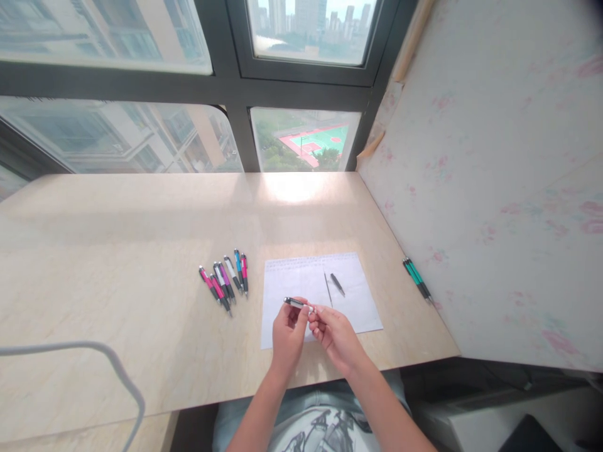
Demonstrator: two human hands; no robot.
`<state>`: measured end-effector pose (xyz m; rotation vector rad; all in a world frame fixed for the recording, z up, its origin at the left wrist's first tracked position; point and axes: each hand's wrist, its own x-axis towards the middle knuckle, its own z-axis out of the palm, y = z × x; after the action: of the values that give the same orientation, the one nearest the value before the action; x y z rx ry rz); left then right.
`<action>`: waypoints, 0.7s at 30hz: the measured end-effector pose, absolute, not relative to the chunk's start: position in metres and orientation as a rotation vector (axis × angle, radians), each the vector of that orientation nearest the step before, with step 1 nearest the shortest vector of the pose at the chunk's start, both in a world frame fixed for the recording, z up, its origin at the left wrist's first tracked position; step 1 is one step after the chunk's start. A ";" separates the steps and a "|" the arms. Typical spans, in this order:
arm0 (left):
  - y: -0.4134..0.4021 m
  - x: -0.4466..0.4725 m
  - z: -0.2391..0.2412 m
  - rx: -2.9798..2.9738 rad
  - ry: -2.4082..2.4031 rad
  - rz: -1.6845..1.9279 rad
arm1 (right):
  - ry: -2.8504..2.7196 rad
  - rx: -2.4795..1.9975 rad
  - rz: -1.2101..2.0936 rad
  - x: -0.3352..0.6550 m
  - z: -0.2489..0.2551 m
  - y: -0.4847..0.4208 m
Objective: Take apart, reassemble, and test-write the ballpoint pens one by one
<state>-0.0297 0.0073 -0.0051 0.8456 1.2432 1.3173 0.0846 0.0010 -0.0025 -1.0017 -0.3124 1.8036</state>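
My left hand [287, 333] and my right hand [335, 336] meet over the lower edge of a white paper sheet [358, 301]. Between them they pinch a pen body [296, 303] with a black end and a white barrel; the left fingers grip its middle and the right fingertips close on its right end. On the paper beyond the hands lie a thin ink refill [327, 289] and a dark pen tip piece [337, 284].
Several pens in pink, purple, white and blue [226, 279] lie fanned on the beige tabletop [117, 263] left of the paper. Two green pens [417, 279] lie by the right wall panel [494, 188]. A white cable [94, 351] curves at the lower left. Windows stand behind.
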 end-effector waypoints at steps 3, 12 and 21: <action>0.009 -0.030 -0.008 0.757 1.213 1.327 | -0.382 -1.047 1.769 0.085 0.000 -0.001; 0.022 -0.045 -0.014 0.343 0.728 1.258 | -1.069 -1.521 1.276 0.109 -0.006 0.009; 0.017 -0.047 -0.015 0.300 0.639 1.225 | -1.977 -2.043 0.444 0.117 0.003 0.049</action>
<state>-0.0467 0.0174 -0.0146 0.2995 0.6391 1.2245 0.1167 0.0488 0.0025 -2.0431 -1.9773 0.4442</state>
